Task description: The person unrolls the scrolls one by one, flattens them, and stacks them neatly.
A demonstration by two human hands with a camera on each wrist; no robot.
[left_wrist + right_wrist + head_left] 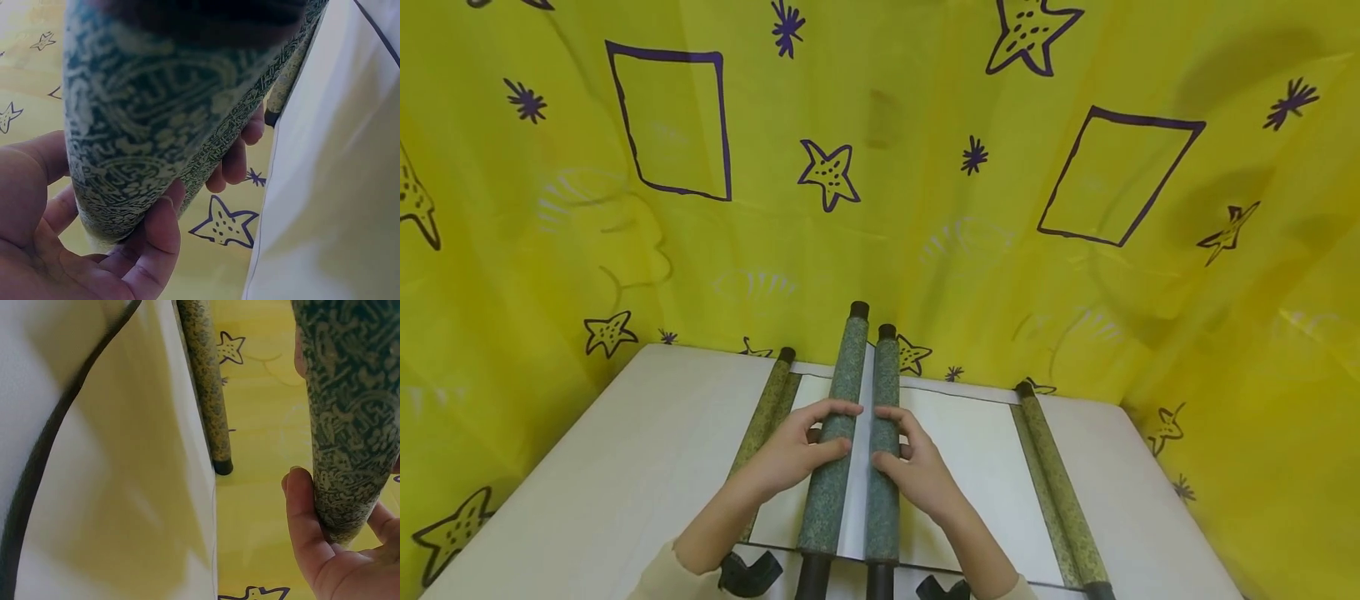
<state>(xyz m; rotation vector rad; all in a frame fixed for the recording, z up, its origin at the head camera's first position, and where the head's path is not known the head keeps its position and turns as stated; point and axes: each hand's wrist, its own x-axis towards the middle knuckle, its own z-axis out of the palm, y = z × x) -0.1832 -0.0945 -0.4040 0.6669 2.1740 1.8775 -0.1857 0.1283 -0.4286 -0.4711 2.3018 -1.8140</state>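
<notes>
Two green patterned scroll rolls with black ends stand side by side in the head view, a strip of white paper running between them. My left hand grips the left scroll roll around its middle, thumb and fingers bent over it. The right scroll roll is held the same way by my right hand. From the left wrist, the fingers curl under the green roll. In the right wrist view, the other roll lies within the hand.
Below the green rolls lies a white sheet, bordered by a yellow-green patterned roll on the left and another on the right. Black curved pieces sit at the white table's near side. A yellow star-printed curtain hangs behind.
</notes>
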